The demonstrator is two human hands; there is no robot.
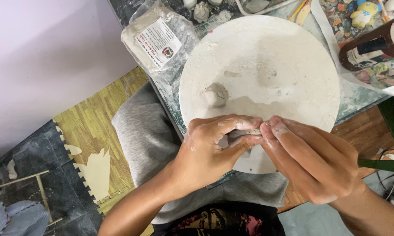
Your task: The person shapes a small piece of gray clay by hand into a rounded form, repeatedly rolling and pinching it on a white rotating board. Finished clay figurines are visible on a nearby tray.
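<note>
Both hands meet over the near edge of the round white board [293, 57]. Left hand [210, 148] curls around a small piece of grey clay [245, 133], thumb on top, fingers wrapped under, so it is grasping it. Right hand [312, 164] comes in from the other side, fingertips [273, 126] pinching the same piece; the clay is mostly hidden between them, so its shape is unclear. It is held just above the board, likely so crumbs land on the work surface. Both hands are dusted with pale clay.

1 small clay lump [215, 95] sits on the board, apart from the hands, just above the left knuckles. A clear plastic bag of clay with a label [159, 41] lies at the board's upper left, touching its rim. A dark brown bottle [374, 43] lies at the upper right, on a colourful printed sheet [367, 76]. Small clay figures [201, 11] stand beyond the board. Grey trousers [144, 131] and a yellow foam mat [96, 126] show below.
</note>
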